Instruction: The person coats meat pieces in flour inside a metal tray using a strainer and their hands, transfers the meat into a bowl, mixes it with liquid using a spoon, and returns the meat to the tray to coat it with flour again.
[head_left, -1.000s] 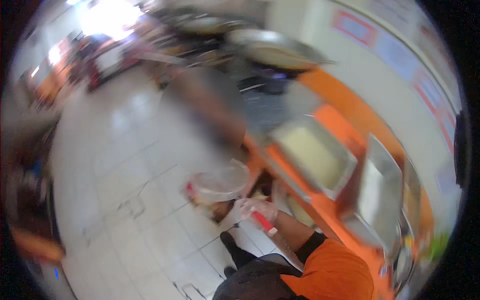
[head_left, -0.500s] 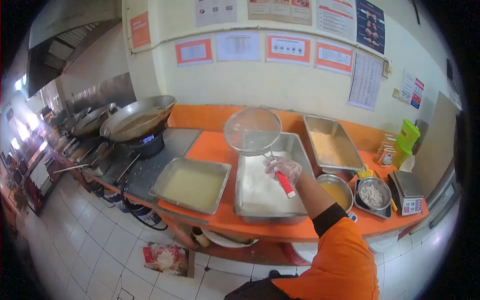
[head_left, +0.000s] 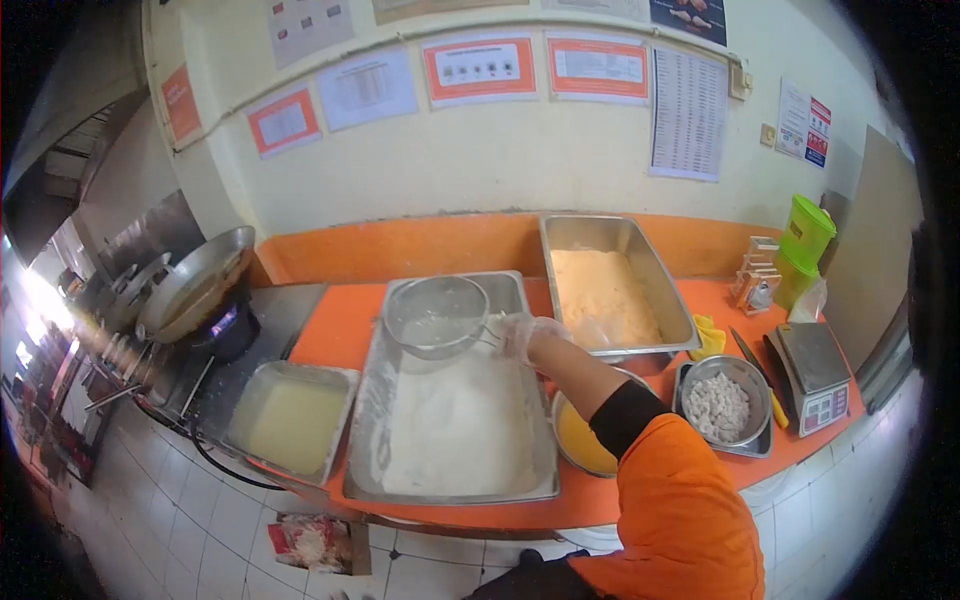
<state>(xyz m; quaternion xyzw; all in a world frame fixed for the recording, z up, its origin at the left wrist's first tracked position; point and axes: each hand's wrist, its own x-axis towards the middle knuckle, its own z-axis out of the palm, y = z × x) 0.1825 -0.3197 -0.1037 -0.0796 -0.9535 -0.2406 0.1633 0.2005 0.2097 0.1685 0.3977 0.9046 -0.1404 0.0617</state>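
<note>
My right hand (head_left: 530,340), in a clear plastic glove, is closed at the handle end of a round wire-mesh strainer (head_left: 436,318). The strainer is over the far left part of a large metal tray (head_left: 368,468), and its red handle is hidden by the hand. White flour (head_left: 455,430) covers the tray's bottom. Close to my right wrist are a bowl of yellow liquid (head_left: 585,440) and a deep metal pan (head_left: 690,325) with an orange-tinted powder. My left hand is out of sight.
Left of the flour stands a tray of pale liquid (head_left: 290,420); beyond it, a large wok (head_left: 200,290) on a stove. To the right are a bowl of white coated pieces (head_left: 718,408), a knife (head_left: 760,380) and a scale (head_left: 815,370). An open box (head_left: 315,545) lies on the floor.
The strainer has come down from above the tray's far edge to within its far left part, with my right hand. The view has turned right.
</note>
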